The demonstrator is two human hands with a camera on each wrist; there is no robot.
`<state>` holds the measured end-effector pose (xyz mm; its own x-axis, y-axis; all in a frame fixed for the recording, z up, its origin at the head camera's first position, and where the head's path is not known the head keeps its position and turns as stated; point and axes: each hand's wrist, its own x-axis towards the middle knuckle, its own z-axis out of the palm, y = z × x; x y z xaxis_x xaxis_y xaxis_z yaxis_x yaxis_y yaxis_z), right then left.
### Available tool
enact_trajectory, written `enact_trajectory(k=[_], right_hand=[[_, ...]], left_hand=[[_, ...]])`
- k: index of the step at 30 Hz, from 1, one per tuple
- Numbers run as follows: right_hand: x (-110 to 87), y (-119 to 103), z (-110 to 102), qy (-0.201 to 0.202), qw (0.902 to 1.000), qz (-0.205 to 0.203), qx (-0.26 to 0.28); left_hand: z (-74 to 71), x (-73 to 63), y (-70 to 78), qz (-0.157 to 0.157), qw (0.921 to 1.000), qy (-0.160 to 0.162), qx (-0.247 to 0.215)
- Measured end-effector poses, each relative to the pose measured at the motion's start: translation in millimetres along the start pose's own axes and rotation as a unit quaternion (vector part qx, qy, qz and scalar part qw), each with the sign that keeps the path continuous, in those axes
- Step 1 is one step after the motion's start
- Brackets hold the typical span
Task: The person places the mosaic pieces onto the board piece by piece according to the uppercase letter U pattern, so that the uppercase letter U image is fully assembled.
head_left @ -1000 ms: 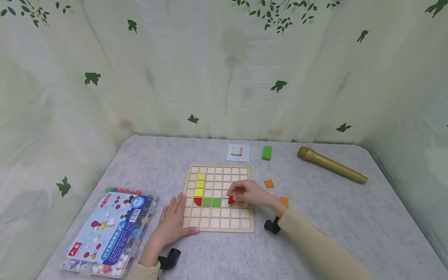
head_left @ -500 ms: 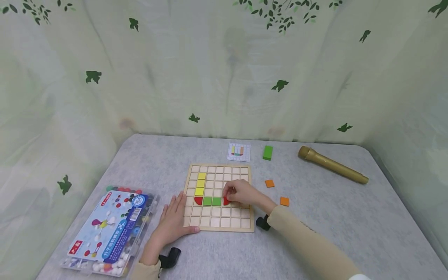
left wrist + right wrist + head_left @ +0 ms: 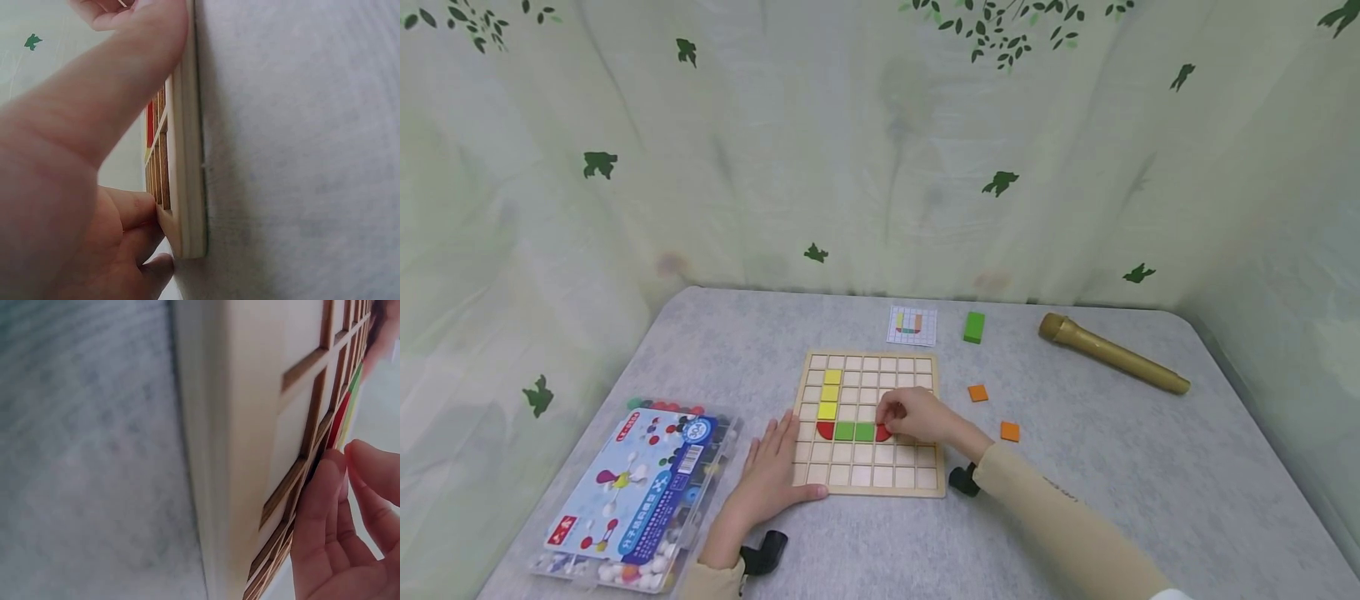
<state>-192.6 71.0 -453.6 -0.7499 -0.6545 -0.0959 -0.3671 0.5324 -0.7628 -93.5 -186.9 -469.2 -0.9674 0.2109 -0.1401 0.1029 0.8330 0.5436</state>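
A wooden grid board (image 3: 872, 477) lies on the table. My left hand (image 3: 767, 475) rests along its left edge, fingers spread straight and thumb at the near left corner. My right hand (image 3: 917, 414) is over the right half, its curled fingertips on a red round-cornered tile (image 3: 883, 433) at the right end of a row. Part of that tile is hidden by the fingers. Left of it are green tiles (image 3: 853, 432) and another red round-cornered tile (image 3: 825, 431). Yellow tiles (image 3: 829, 392) stand in a column above that one. In the right wrist view, thumb and fingers meet beside the red tile (image 3: 338, 422).
A printed pattern card (image 3: 912, 326) and a green block (image 3: 973, 327) lie behind the board. Two orange tiles (image 3: 977, 392) are to its right. A gold microphone-shaped object (image 3: 1112, 354) lies far right. A plastic box of coloured pieces (image 3: 632, 492) stands at the left.
My right hand has moved left with the red tile, which now sits against the green tiles at the row's end. My left hand stays on the board's edge.
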Motion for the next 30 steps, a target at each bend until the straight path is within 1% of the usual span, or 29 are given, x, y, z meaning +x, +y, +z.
enact_trajectory(k=[3,6,9,11,15,20,23,30], right_hand=[[-3.0,5,-6,-0.005,0.9989,-0.002,0.046],[-8.0,12,-15,-0.01,0.9958,-0.013,0.09],[-14.9,20,-26,-0.012,0.9893,-0.021,0.144],[-20.2,27,-34,-0.009,0.985,-0.016,0.172],[-32.4,40,-51,0.001,0.9764,0.007,0.216],[-46.4,56,-68,0.024,0.9677,0.027,0.249],[-53.8,65,-76,0.042,0.9645,0.043,0.257],[-67.7,79,-90,0.087,0.9634,0.073,0.243]], left_hand=[[0.1,-0.3,0.2,0.002,1.0,0.003,-0.002],[0.0,-0.7,0.9,0.002,1.0,0.003,-0.004],[0.3,-0.5,0.5,0.001,1.0,0.003,-0.003],[0.2,-0.5,0.7,-0.001,1.0,0.0,-0.002],[0.2,-0.4,0.1,0.0,1.0,0.001,0.0],[0.3,-0.2,0.1,0.001,1.0,0.003,0.005],[0.0,-0.2,0.7,0.001,1.0,0.003,0.004],[-0.1,0.0,1.1,0.0,1.0,0.0,-0.001]])
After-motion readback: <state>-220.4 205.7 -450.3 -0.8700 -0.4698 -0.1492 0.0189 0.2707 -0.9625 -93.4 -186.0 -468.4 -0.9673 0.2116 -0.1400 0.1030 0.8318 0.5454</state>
